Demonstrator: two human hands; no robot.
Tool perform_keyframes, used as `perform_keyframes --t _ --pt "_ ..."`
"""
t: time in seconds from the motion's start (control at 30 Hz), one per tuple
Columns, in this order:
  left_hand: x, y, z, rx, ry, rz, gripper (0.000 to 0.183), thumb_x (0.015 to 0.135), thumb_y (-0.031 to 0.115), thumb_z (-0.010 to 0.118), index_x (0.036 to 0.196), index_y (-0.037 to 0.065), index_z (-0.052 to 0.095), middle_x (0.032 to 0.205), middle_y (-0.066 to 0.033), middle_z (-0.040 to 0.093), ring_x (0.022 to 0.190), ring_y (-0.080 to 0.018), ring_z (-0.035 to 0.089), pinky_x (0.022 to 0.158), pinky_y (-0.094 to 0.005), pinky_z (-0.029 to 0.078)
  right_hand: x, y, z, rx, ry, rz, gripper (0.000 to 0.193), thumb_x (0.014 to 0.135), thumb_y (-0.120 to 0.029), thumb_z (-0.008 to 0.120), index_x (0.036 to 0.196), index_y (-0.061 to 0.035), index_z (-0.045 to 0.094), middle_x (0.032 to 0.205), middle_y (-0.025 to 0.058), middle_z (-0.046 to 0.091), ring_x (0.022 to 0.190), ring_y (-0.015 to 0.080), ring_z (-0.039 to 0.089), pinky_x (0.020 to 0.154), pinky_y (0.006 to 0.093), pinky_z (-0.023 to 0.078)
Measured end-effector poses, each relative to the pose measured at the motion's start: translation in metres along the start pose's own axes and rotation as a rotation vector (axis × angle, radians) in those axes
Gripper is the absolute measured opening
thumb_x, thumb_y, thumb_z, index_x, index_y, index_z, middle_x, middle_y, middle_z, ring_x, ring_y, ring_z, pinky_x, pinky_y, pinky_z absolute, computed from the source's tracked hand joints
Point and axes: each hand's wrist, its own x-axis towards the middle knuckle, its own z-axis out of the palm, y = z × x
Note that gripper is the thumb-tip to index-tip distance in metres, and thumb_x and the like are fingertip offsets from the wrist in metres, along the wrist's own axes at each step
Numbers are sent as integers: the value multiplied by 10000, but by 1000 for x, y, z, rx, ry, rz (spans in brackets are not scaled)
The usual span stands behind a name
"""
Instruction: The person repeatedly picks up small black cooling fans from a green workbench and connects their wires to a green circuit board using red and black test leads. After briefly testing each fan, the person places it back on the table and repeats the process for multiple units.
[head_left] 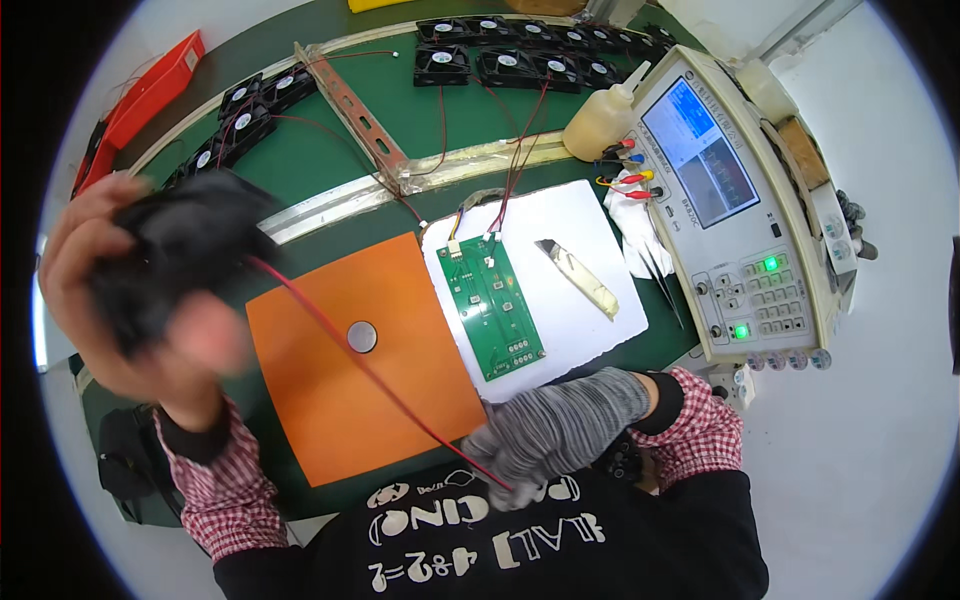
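My left hand (pixel 150 300) is raised at the left, blurred, gripping a black square cooling fan (pixel 175 250). A red wire (pixel 370 372) runs from the fan down across the orange mat (pixel 340 400) to my right hand (pixel 530 440). That hand wears a grey knit glove and pinches the wire's end near my chest. A green circuit board (pixel 493 305) with several leads plugged into its top lies on a white sheet (pixel 570 290) to the right of the mat.
A round metal disc (pixel 362 337) sits on the mat. A taped knife (pixel 578 275) lies on the sheet. A beige test instrument (pixel 740 210) with a lit screen stands at the right, a squeeze bottle (pixel 600 115) behind. Rows of black fans (pixel 520 50) line the back.
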Motion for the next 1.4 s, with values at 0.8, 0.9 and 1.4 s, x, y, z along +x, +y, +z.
perform_keyframes --t 0.8,0.9,1.4 --pt "-83 75 9 -135 -811 -307 947 533 341 911 1336 27 521 1222 -148 549 1108 -354 496 970 -466 387 -11 37 -77 -1382 786 -227 246 722 -33 680 958 -100 694 905 77 630 897 299 624 784 406 514" --pt "-60 79 -14 80 -569 73 830 625 398 877 1295 32 551 1252 -158 582 1050 -330 562 892 -465 455 -19 36 -76 -1577 706 -212 237 725 -67 673 959 -99 696 916 79 630 906 303 622 782 405 515" --pt "-55 93 -45 -2394 -385 -1263 1006 759 760 615 1319 -63 470 1143 -325 555 990 -395 607 813 -470 509 -8 51 -79 -1095 977 -292 174 762 -52 751 913 -79 668 894 80 620 882 283 617 799 389 519"
